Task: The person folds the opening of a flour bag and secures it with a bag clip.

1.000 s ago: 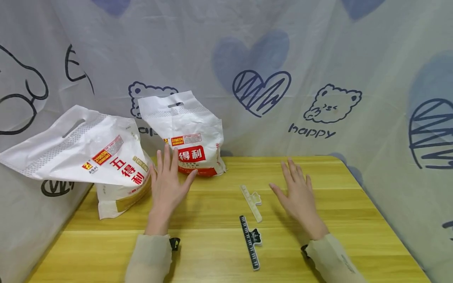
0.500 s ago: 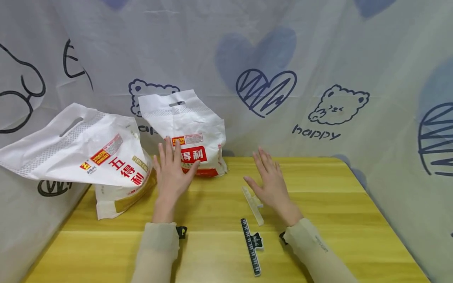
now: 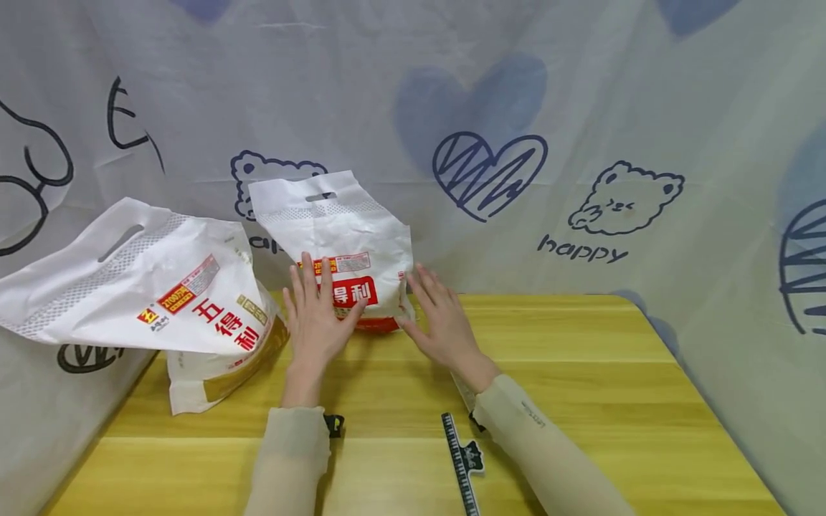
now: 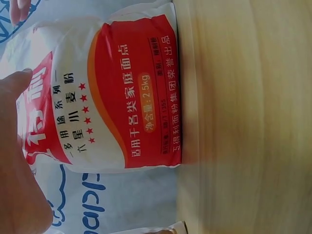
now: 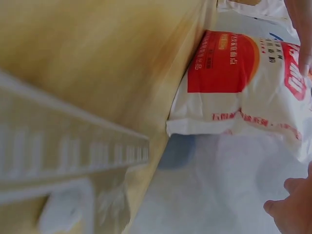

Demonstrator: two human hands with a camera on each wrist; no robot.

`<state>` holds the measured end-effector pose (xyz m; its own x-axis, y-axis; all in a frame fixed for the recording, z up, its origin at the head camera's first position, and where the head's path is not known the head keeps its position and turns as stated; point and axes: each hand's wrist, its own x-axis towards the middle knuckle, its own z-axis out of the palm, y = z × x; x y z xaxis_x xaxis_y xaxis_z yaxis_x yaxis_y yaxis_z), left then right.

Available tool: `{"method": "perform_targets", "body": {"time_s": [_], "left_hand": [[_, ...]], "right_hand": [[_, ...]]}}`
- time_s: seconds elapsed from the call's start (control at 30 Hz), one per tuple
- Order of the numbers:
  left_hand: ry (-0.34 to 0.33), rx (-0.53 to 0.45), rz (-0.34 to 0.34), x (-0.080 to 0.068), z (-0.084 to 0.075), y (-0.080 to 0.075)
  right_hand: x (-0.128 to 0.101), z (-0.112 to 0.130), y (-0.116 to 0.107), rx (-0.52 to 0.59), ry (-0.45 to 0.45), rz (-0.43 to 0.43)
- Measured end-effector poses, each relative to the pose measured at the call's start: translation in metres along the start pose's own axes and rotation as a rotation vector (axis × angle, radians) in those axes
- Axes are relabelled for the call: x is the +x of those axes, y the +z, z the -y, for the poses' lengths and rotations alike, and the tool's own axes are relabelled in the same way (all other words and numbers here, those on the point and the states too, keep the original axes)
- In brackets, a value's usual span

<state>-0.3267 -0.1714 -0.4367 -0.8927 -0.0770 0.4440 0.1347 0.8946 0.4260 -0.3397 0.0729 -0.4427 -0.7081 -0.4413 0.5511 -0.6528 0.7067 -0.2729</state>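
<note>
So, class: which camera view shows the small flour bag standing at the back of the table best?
The head view: the whole small flour bag shows, handle to base, between both hands. The left wrist view shows only its red printed lower part, the right wrist view one bottom corner.

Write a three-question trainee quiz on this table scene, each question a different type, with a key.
1. True or false: the left hand lies with straight fingers against the front of the upright flour bag.
2. Multiple choice: where is the black clip? A) on top of the tilted flour bag; B) on the wooden table, near the right sleeve; C) pinched in the right hand.
3. Fill in: the net weight printed on the upright bag, readable in the left wrist view, is ____ kg.

Key: 1 true; 2 B; 3 2.5
</note>
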Motion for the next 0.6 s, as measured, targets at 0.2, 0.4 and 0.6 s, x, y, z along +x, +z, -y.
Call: {"method": "perform_targets", "body": {"time_s": [0.2, 0.4, 0.6], "left_hand": [[0.015, 0.011, 0.009, 0.008, -0.002, 0.009], [0.012, -0.034, -0.008, 0.008, -0.004, 0.012], [-0.004, -0.104, -0.030, 0.005, 0.002, 0.016]], "right_hand": [[0.022, -0.004, 0.014, 0.042, -0.012, -0.039], [0.033, -0.010, 0.028, 0.101, -0.049, -0.095], [0.039, -0.009, 0.045, 0.245, -0.014, -0.091]]}}
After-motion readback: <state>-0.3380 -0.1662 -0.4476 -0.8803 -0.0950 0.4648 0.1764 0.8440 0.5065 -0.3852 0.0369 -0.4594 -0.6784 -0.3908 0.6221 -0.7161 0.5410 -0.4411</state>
